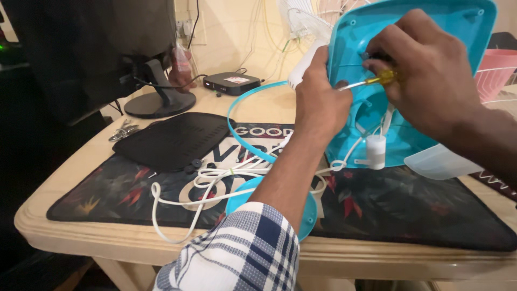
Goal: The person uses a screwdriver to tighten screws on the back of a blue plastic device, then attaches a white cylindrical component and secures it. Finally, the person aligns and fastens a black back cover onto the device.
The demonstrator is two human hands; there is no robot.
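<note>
— Checked sleeve (pixel 242 258) nearest, then what?

— Beyond it the left hand (pixel 319 102) is clenched on the edge of a turquoise plastic fan housing (pixel 431 32), held upright on the counter (pixel 70 178). The right hand (pixel 431 75) pinches a yellow-handled screwdriver (pixel 371 82), tip inside the shell.

— How would that shell handle?

— Light, I'd judge, stiff but crackable; best gripped by its rim. White cord (pixel 204 178) trails below the left wrist, beside a turquoise ring (pixel 237 108).
</note>
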